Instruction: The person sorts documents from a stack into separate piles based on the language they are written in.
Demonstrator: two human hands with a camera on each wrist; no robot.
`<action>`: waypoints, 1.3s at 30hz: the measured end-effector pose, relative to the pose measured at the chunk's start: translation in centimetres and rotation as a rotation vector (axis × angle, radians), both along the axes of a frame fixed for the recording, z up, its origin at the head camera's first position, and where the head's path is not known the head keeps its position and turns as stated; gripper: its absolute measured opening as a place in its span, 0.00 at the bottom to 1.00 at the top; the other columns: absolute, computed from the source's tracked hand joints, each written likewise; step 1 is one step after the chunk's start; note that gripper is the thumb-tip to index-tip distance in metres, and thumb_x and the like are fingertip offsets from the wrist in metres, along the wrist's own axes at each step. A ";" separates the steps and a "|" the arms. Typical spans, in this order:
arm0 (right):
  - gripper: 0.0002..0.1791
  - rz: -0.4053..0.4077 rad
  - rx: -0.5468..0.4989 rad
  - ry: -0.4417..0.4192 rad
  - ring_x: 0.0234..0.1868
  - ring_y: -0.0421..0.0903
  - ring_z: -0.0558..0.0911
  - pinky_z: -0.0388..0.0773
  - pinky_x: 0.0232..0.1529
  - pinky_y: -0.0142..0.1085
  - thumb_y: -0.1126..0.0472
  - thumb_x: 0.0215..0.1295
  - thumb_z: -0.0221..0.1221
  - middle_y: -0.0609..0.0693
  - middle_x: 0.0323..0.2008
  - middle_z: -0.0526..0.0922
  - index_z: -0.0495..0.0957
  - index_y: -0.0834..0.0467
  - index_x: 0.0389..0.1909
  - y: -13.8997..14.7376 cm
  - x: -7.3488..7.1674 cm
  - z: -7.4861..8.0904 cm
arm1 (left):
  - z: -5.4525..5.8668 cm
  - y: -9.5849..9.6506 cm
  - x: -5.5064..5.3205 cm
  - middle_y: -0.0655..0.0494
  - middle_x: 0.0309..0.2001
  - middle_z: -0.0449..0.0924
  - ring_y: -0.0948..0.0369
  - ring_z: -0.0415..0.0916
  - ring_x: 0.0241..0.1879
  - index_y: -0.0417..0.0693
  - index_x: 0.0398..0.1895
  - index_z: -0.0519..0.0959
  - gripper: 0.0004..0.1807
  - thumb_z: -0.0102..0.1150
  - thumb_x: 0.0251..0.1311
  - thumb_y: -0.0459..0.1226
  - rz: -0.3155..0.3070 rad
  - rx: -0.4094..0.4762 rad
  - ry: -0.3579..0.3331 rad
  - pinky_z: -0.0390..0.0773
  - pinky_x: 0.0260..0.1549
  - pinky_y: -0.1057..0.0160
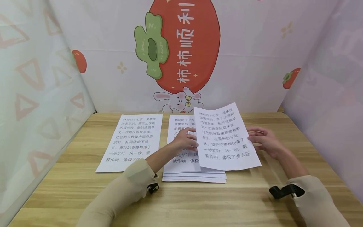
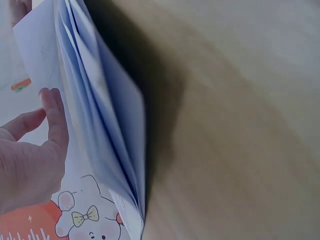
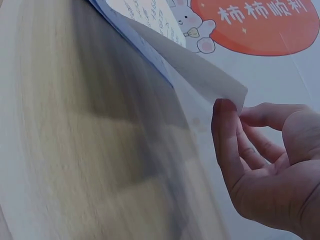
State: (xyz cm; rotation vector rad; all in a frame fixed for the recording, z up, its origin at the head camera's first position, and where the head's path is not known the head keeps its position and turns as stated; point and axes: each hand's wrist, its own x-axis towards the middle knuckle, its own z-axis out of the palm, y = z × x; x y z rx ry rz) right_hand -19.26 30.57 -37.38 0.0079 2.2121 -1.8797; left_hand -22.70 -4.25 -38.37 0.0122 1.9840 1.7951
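My right hand [image 1: 265, 142] pinches the right edge of a printed sheet of paper [image 1: 224, 138] between thumb and fingers. In the right wrist view, the corner of this sheet [image 3: 220, 82] sits at the fingertips. The sheet is raised at a slant and overlaps the right part of a paper stack [image 1: 194, 176]. My left hand [image 1: 185, 140] is over the stack, its fingertips right at the sheet's left edge. In the left wrist view, the left hand's [image 2: 37, 150] thumb and fingers are loosely bent, with no paper showing between them. The stack's edges [image 2: 100, 110] look fanned there.
Another printed sheet [image 1: 133, 138] lies flat left of the stack on the wooden table [image 1: 181, 201]. Behind the table stands a white backdrop [image 1: 246, 63] with a big red persimmon and a rabbit. Pale curtains [image 1: 31, 78] flank both sides.
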 end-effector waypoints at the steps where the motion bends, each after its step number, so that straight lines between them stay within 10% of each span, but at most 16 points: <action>1: 0.16 -0.011 0.023 -0.006 0.39 0.39 0.86 0.88 0.36 0.35 0.68 0.73 0.60 0.39 0.39 0.87 0.77 0.55 0.58 0.2 0.0 0.0 | -0.1 0.3 0.0 0.44 0.49 0.84 0.55 0.86 0.32 0.43 0.74 0.67 0.42 0.65 0.54 0.17 -0.002 -0.001 0.001 0.90 0.36 0.59; 12: 0.33 -0.088 0.325 -0.112 0.37 0.37 0.83 0.87 0.38 0.35 0.66 0.72 0.60 0.38 0.36 0.83 0.62 0.74 0.73 2.0 0.2 0.5 | -0.1 3.1 0.2 0.46 0.44 0.84 0.57 0.84 0.27 0.43 0.72 0.68 0.41 0.65 0.53 0.16 -0.002 -0.001 0.004 0.90 0.33 0.61; 29: 0.30 -0.086 0.480 -0.059 0.38 0.39 0.84 0.87 0.38 0.36 0.65 0.75 0.58 0.55 0.47 0.84 0.62 0.74 0.72 5.1 0.2 0.5 | -0.3 6.9 0.2 0.47 0.41 0.85 0.54 0.87 0.29 0.41 0.73 0.67 0.40 0.67 0.55 0.18 -0.042 -0.006 -0.028 0.90 0.33 0.61; 39: 0.31 -0.089 0.454 -0.070 0.38 0.36 0.83 0.86 0.38 0.36 0.65 0.76 0.57 0.40 0.41 0.83 0.59 0.73 0.74 8.4 0.2 -0.1 | -0.5 8.0 0.4 0.43 0.49 0.84 0.49 0.88 0.45 0.30 0.74 0.64 0.38 0.65 0.60 0.21 -0.127 0.111 -0.081 0.89 0.43 0.63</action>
